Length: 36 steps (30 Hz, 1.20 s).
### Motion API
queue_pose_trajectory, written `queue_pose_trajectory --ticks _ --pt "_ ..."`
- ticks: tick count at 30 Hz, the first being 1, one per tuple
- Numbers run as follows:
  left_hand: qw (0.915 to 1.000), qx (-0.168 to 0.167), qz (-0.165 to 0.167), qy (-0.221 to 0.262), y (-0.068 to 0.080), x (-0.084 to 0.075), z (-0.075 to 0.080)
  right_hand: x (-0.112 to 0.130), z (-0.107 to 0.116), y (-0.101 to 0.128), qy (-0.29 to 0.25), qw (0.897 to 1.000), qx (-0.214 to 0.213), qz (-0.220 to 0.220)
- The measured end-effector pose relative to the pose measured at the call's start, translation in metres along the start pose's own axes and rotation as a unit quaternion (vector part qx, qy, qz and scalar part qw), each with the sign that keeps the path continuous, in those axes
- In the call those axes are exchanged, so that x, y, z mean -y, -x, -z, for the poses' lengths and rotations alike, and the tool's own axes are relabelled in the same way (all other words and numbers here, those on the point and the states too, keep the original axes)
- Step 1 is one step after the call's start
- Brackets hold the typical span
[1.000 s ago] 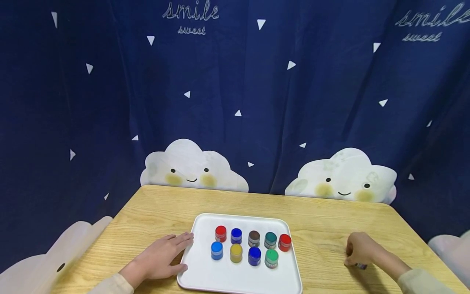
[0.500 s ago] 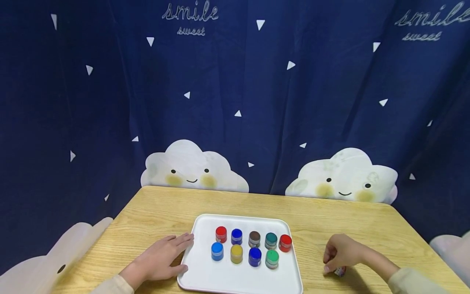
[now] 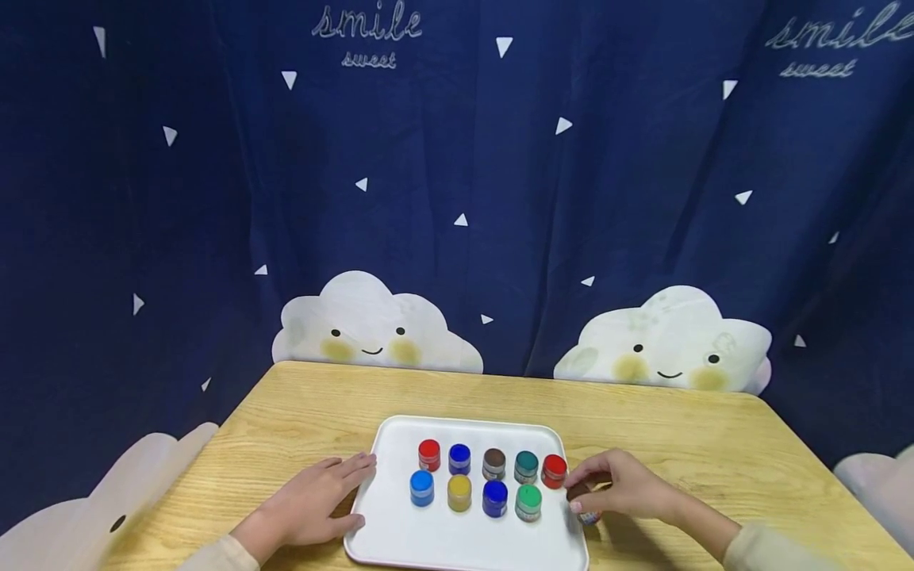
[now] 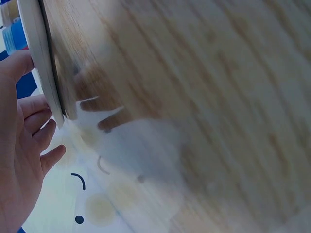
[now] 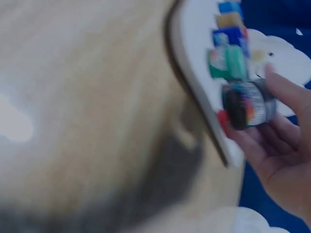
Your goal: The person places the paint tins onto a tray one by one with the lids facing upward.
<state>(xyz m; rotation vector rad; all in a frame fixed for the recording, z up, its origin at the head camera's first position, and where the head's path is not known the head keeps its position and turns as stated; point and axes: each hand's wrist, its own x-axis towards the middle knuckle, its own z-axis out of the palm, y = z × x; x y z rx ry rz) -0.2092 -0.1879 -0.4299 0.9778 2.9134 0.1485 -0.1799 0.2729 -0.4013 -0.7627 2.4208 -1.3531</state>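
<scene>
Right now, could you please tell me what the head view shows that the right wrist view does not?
Only the head view shows the left hand resting at the white tray's left edge, and all nine jars standing on the tray in two rows. Only the right wrist view shows the black-lidded jar that the right hand grips plainly. Both show that hand at the tray's right edge, next to the green jar.
</scene>
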Motion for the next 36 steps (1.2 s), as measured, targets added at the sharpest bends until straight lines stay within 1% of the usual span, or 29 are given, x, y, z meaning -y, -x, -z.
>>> queue_pose_trajectory --ticks 2,4,8,11,14,17,22,24,28,30,32,34,36 --pt "1.0000 -0.001 0.000 0.000 0.000 0.000 0.000 -0.003 -0.009 -0.002 -0.031 0.999 -0.024 -0.009" --pt "1.0000 -0.003 0.001 -0.001 0.000 0.001 0.000 -0.005 -0.017 -0.004 -0.049 0.997 -0.051 -0.016" --pt "1.0000 -0.004 0.000 -0.004 0.002 0.002 0.000 -0.008 -0.030 -0.008 -0.050 0.993 -0.108 -0.029" --pt "1.0000 -0.003 0.001 -0.003 0.003 0.003 0.000 -0.009 -0.036 -0.010 -0.049 0.989 -0.136 -0.043" --pt "1.0000 -0.001 0.003 0.000 0.003 0.003 0.001 -0.010 -0.040 -0.012 -0.051 0.986 -0.150 -0.053" --pt "1.0000 0.000 0.003 -0.001 0.004 0.003 0.001 -0.011 -0.044 -0.011 -0.048 0.985 -0.155 -0.060" --pt "1.0000 0.000 -0.002 -0.002 0.004 0.001 0.001 -0.011 -0.048 -0.008 -0.040 0.986 -0.151 -0.050" --pt "1.0000 -0.002 -0.004 -0.005 0.004 0.001 0.001 -0.009 -0.047 -0.006 -0.049 0.987 -0.149 -0.032" --pt "0.9999 -0.006 -0.008 -0.014 0.003 0.001 0.001 -0.002 -0.044 -0.004 -0.043 0.983 -0.177 -0.018" --pt "0.9998 -0.007 -0.011 -0.017 0.003 0.001 0.002 0.002 -0.042 -0.001 -0.025 0.978 -0.206 -0.015" --pt "0.9995 -0.011 -0.014 -0.025 0.003 0.001 0.003 0.007 -0.039 0.000 0.002 0.969 -0.246 -0.009" --pt "0.9990 -0.020 -0.016 -0.035 0.004 0.001 0.003 0.010 -0.035 0.002 0.046 0.957 -0.288 0.004" --pt "0.9975 -0.044 -0.023 -0.051 0.004 0.001 0.004 0.012 -0.030 0.003 0.107 0.938 -0.330 0.013"
